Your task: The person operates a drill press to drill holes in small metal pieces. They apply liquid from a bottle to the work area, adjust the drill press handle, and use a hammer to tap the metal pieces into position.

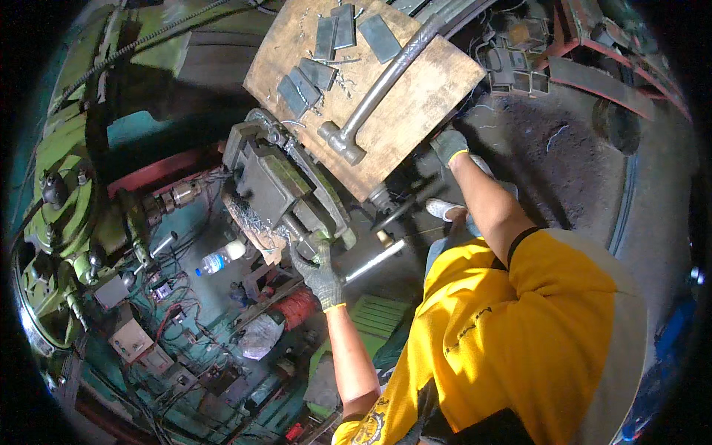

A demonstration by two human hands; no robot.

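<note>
My left hand (322, 276), in a grey knit glove, is closed around the handle hub at the screw end of a machine vise (276, 185). A shiny bar, the vise handle (377, 261), sticks out to the right beside it. Metal shavings (248, 215) cling to the vise's near left side. My right hand (448, 146), also gloved, is at the right edge of a wooden board (415, 119); its fingers are partly in shadow and what they grip is hidden. A steel hammer (371, 96) lies across the board, with several flat dark metal plates (380, 38) beyond and left of it.
A green machine (63, 193) with a drill chuck (178, 196) stands at left. A plastic bottle (221, 257), red coiled hose (293, 308) and loose wires are below the vise. Square steel tubes (512, 67) are stacked at far right, near a red metal frame (601, 81).
</note>
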